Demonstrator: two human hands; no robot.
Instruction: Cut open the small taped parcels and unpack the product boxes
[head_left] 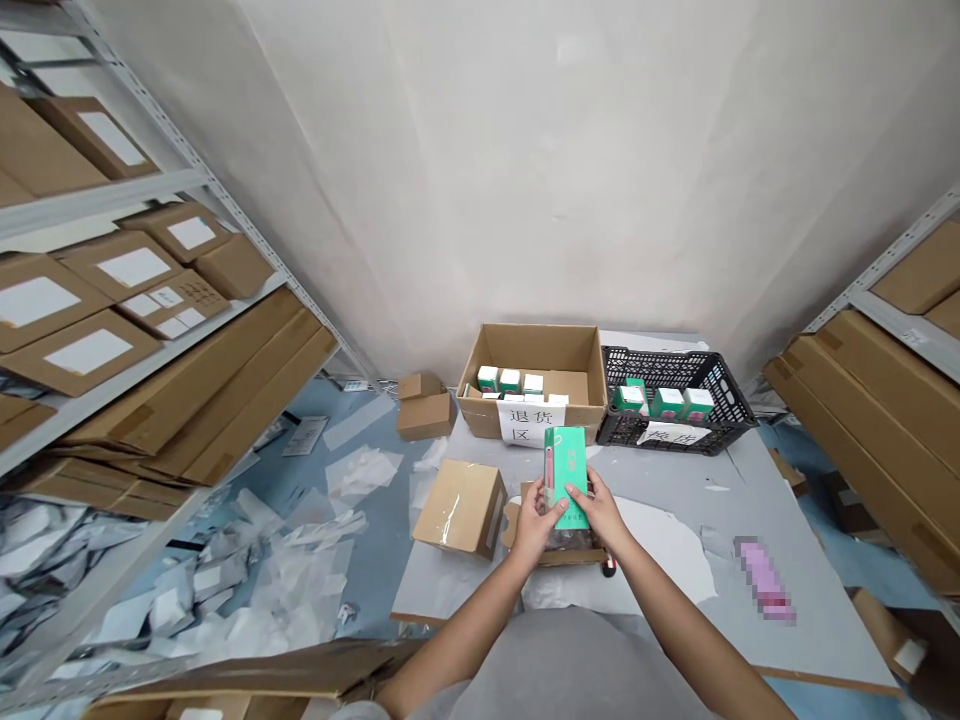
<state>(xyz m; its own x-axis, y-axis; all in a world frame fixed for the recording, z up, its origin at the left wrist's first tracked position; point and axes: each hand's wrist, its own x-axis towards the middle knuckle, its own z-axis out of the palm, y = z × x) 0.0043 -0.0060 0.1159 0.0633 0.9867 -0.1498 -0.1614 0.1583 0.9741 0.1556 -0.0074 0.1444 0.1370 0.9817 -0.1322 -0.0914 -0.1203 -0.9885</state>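
Note:
A green box [568, 470] with white print and a pink side is held upright between both hands. My left hand [538, 515] grips its lower left side, thumb on the front. On the lower right, my right hand [598, 508] holds it the same way. Below the hands, an open cardboard box [574, 556] is partly hidden, with clear wrapping inside. Behind stands a large open carton [536, 345] with a handwritten paper sign and several green-and-white boxes. Beside it, a black plastic crate [724, 400] holds more green boxes.
A taped cardboard box [459, 505] sits on the grey table [810, 600], left of the hands. A pink blurred item [765, 582] lies to the right. Shelves [150, 350] of cartons flank both sides. Packing scraps [300, 560] cover the floor at left.

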